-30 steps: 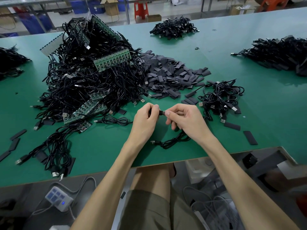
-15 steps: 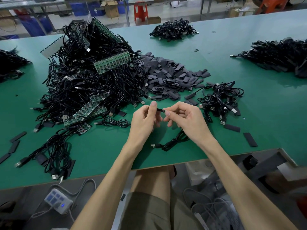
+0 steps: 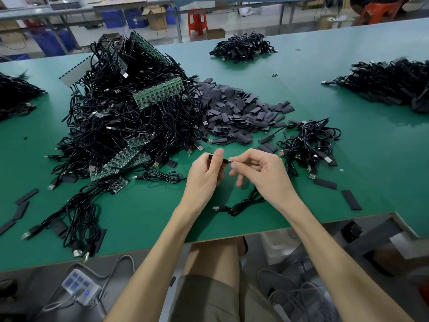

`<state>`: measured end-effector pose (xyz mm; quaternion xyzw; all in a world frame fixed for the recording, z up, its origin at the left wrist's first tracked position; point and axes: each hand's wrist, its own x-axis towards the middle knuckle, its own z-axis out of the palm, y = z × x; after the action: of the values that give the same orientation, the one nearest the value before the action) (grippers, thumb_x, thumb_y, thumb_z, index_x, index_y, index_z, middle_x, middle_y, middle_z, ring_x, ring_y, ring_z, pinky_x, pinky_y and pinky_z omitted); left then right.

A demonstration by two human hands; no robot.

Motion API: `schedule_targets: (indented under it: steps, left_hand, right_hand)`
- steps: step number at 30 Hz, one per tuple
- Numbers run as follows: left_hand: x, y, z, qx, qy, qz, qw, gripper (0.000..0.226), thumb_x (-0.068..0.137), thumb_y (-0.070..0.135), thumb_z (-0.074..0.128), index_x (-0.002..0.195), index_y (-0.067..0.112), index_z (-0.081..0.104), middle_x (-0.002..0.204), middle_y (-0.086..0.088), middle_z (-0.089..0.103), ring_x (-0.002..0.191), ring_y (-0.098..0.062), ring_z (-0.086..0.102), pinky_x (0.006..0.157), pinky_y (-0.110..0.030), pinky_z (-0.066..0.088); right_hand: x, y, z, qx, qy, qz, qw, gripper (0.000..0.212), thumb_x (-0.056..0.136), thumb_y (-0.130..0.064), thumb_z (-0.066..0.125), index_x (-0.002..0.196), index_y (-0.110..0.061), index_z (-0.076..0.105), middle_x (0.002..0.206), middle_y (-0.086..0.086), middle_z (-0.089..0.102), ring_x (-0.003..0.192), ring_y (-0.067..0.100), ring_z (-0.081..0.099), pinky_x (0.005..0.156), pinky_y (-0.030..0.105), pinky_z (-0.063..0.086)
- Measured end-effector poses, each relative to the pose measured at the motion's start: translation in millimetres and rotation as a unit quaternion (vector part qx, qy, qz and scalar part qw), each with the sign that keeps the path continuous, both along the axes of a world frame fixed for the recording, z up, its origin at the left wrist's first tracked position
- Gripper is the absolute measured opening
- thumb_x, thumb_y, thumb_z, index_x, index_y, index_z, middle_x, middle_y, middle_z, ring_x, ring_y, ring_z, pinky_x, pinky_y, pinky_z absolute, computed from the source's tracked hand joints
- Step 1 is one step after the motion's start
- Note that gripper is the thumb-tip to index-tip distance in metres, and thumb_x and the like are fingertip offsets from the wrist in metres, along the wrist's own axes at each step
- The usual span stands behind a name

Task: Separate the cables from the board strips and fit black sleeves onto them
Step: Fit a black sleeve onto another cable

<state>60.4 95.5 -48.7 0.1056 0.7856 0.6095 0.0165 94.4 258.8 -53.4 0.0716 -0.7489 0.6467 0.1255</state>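
My left hand (image 3: 205,173) pinches a short black sleeve (image 3: 224,160) between thumb and fingers. My right hand (image 3: 260,173) grips the end of a black cable (image 3: 241,204) right at the sleeve's mouth; the cable's coil and USB plug lie on the mat below my hands. A big heap of black cables with green board strips (image 3: 160,91) rises at the left. Loose black sleeves (image 3: 234,115) are piled behind my hands.
A small bundle of cables (image 3: 308,140) lies to the right of my hands, with stray sleeves (image 3: 351,199) near the green table's (image 3: 139,219) front edge. More cable piles sit at the far middle (image 3: 243,47), far right (image 3: 390,82) and left edge (image 3: 14,94).
Both hands have risen slightly and moved a little apart. The sleeve now shows longer between my fingertips, with the cable end at its right mouth.
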Motion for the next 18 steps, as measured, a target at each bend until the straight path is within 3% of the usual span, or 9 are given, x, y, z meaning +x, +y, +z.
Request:
schedule_targets:
  steps: [7, 12, 18]
  left_hand:
    - [0.3, -1.2, 0.6, 0.044, -0.024, -0.007, 0.999, 0.061, 0.104, 0.055, 0.046, 0.088, 0.000, 0.063, 0.056, 0.003, 0.055, 0.051, -0.017, 0.048, 0.051, -0.031, 0.039]
    - [0.5, -1.0, 1.0, 0.058, -0.034, -0.002, 0.998, 0.045, 0.106, 0.048, 0.045, 0.087, 0.010, 0.058, 0.061, 0.006, 0.057, 0.052, -0.012, 0.051, 0.046, -0.019, 0.038]
    - [2.7, -1.7, 1.3, 0.030, -0.012, -0.006, 0.999, 0.038, 0.108, 0.044, 0.044, 0.088, 0.012, 0.049, 0.060, 0.010, 0.054, 0.052, -0.012, 0.050, 0.049, -0.020, 0.039]
  right_hand:
    - [0.8, -0.4, 0.3, -0.003, 0.015, 0.005, 1.000, 0.005, 0.093, -0.008, 0.075, 0.097, -0.010, 0.076, 0.080, 0.005, 0.077, 0.060, 0.022, 0.070, 0.067, 0.024, 0.055]
    - [1.0, -0.4, 0.6, -0.018, -0.007, 0.018, 1.000, 0.003, 0.096, -0.012, 0.072, 0.094, -0.009, 0.073, 0.078, 0.007, 0.076, 0.057, 0.023, 0.071, 0.055, 0.015, 0.047]
    - [-0.9, 0.6, 0.2, -0.010, -0.025, 0.033, 0.999, 0.006, 0.098, -0.018, 0.070, 0.097, -0.012, 0.074, 0.083, 0.006, 0.078, 0.062, 0.021, 0.073, 0.052, 0.020, 0.046]
